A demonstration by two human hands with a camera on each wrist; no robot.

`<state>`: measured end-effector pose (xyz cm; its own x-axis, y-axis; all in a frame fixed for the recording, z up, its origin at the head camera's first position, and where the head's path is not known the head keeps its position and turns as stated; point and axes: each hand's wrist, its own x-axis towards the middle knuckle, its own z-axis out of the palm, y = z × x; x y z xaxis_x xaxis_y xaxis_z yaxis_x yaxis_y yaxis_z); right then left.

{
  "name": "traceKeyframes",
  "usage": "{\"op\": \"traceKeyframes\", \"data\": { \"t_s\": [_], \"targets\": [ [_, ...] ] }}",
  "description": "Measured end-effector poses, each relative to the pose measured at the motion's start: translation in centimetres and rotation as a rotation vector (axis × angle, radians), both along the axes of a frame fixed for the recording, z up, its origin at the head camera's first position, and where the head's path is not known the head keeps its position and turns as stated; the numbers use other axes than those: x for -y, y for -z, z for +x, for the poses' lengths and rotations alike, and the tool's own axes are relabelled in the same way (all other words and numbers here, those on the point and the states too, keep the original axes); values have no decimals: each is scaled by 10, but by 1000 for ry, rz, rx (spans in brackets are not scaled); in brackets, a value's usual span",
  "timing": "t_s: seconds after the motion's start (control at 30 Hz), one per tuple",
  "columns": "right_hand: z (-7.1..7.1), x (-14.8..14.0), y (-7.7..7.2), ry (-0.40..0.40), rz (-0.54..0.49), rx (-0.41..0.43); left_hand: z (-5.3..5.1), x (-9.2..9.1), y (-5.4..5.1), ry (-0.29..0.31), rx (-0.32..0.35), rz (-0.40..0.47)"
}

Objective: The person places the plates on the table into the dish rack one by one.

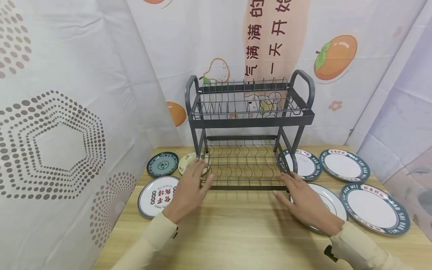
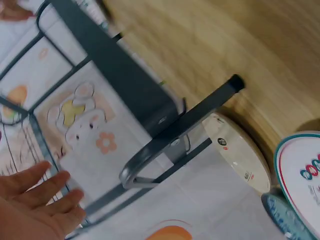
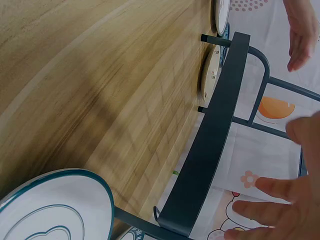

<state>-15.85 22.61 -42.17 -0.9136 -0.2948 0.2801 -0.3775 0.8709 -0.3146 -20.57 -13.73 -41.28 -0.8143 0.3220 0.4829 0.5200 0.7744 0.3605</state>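
Observation:
A dark grey two-tier dish rack (image 1: 251,122) stands on the wooden table against the back curtain. My left hand (image 1: 190,189) is beside its left front leg, fingers extended and nothing held. By the right front leg, my right hand (image 1: 305,200) has its fingers spread, also holding nothing. Whether either hand touches the rack cannot be told. The left wrist view shows the left fingers (image 2: 55,200) in front of the rack frame; in the right wrist view the right fingers (image 3: 265,212) are spread near it. Wire dividers line both tiers, which hold no dishes.
Left of the rack lie a teal patterned plate (image 1: 162,164), a small cream dish (image 1: 183,162) and a white plate with red characters (image 1: 152,198). Several white plates with dark rims, including a large one (image 1: 369,206), lie to the right. A printed curtain (image 1: 135,75) surrounds the table.

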Motion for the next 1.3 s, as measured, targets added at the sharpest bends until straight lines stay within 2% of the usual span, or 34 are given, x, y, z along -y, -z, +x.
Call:
{"op": "traceKeyframes", "data": {
  "t_s": [0.1, 0.23, 0.3, 0.37, 0.47, 0.57, 0.7, 0.8, 0.97, 1.13, 1.3],
  "targets": [
    [2, -2, -1, 31, -52, -38, -7, 5, -13, -1, 52, 228],
    [3, -5, -2, 79, -86, -66, -17, 12, -32, 15, 203, 549],
    [3, -5, -2, 91, -94, -79, -23, 14, -44, 54, 282, 703],
    [3, -6, -3, 96, -95, -92, -29, 17, -55, 100, 342, 829],
    [2, -8, -5, 97, -86, -106, -38, 19, -71, 146, 405, 958],
    [1, -10, -8, 95, -75, -103, -47, 20, -86, 154, 437, 1014],
    [2, -15, -10, 93, -53, -93, -58, 16, -101, 126, 487, 1018],
    [5, -18, -7, 96, -32, -93, -65, 10, -108, 109, 535, 1010],
    [8, -22, 0, 100, -22, -112, -71, 2, -113, 120, 559, 1026],
    [8, -26, 2, 103, -24, -115, -74, 1, -115, 114, 563, 1060],
    [4, -32, 4, 119, -26, -85, -77, 5, -117, 114, 563, 1032]
  ]
}}
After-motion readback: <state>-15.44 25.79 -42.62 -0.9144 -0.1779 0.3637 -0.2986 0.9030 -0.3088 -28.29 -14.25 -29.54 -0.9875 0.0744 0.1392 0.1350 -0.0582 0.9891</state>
